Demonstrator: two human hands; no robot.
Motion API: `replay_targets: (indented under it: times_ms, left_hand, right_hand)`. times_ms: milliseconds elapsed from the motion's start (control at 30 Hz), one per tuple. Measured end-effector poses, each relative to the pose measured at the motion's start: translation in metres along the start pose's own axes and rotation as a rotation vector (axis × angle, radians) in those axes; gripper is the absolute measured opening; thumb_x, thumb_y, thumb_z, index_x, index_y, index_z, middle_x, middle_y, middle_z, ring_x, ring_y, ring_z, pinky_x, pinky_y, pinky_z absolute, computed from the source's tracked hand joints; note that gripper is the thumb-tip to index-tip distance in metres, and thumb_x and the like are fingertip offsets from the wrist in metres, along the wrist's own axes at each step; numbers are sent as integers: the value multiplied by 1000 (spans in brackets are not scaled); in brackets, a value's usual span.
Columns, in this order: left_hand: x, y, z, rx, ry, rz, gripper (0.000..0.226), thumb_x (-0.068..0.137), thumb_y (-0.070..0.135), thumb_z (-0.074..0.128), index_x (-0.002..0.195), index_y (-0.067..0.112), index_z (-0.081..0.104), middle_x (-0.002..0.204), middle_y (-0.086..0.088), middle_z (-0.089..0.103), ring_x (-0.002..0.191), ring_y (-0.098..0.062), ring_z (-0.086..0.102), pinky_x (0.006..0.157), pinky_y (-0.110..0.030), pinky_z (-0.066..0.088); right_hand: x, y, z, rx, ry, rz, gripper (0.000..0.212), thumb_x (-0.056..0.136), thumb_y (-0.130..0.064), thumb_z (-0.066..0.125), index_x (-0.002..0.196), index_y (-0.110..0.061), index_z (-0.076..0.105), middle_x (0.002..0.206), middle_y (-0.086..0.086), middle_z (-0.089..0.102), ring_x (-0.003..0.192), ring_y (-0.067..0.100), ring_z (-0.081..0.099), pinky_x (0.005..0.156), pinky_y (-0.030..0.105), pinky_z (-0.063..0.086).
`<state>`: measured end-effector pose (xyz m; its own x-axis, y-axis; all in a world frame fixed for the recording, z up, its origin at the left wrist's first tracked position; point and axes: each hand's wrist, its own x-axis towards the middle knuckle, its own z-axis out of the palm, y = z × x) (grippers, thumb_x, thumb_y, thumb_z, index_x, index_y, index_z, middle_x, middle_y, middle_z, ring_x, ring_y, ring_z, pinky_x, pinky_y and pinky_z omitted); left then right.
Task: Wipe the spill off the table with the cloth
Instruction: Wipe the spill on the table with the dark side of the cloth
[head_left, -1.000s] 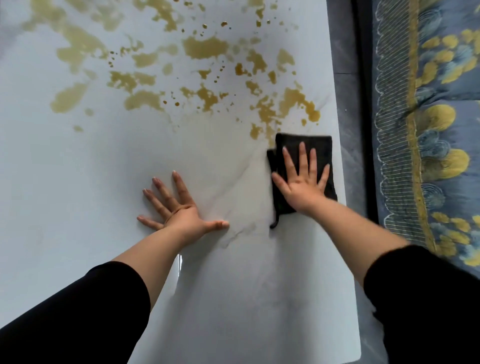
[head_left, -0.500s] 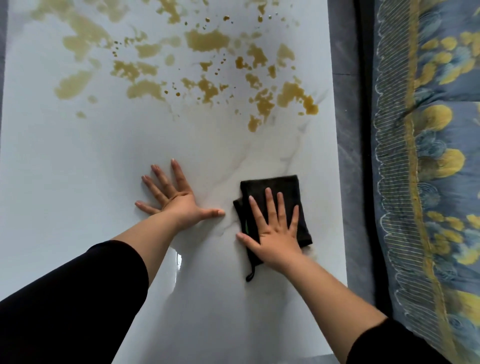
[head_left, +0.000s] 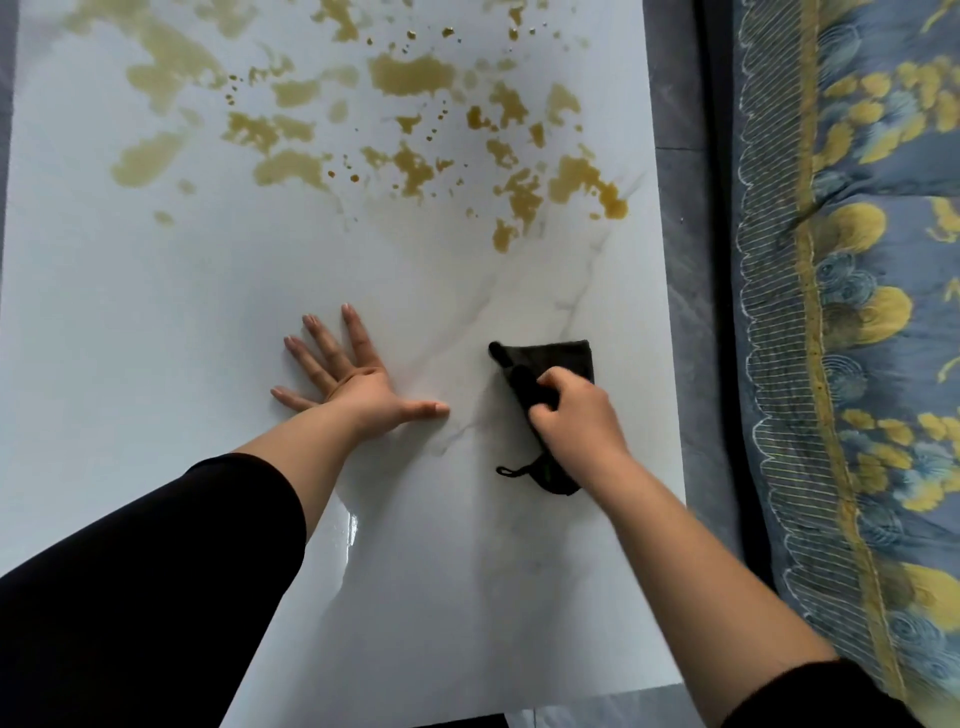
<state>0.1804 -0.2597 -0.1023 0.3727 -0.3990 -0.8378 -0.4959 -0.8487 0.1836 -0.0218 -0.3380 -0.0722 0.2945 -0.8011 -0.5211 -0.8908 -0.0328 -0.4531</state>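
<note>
A yellow-brown spill (head_left: 410, 78) lies in patches and drops across the far half of the white marble table (head_left: 156, 322). The black cloth (head_left: 556, 358) sits on the table's right side, below the spill, bunched and partly lifted; its hanging loop trails near my wrist. My right hand (head_left: 571, 410) grips the cloth with curled fingers. My left hand (head_left: 353, 379) lies flat on the table with fingers spread, left of the cloth and apart from it.
A grey floor strip (head_left: 691, 312) runs along the table's right edge. Beyond it lies a blue fabric with yellow patterns (head_left: 857, 312). The table's near edge is at the bottom of the view.
My right hand dragged the cloth from the spill's edge back toward me, then changed from a flat press to a curled grip, bunching the cloth. My left hand stayed flat.
</note>
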Motion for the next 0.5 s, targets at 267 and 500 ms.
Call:
replay_targets:
  times_ms: [267,500]
  left_hand:
    - [1,-1,0,3,2,-14,162,39,85,72,120,33,-57,136,-10,-59,128,-39,-49,99,-77,-11]
    - [0,-1,0,-2,-5,0,162,41,84,74,129,32,-52,138,-11,-57,130,-39,-48,99,-76,-11]
  right_hand:
    - [-3,18,-68,828,-142,64,28,79,2,52,90,-19,68,89,4,72,82,17,67,66,28,54]
    - [-1,31,-20,-49,239,-166,50,87,-17,48,137,-17,48,141,5,48,131,26,41,110,46,30]
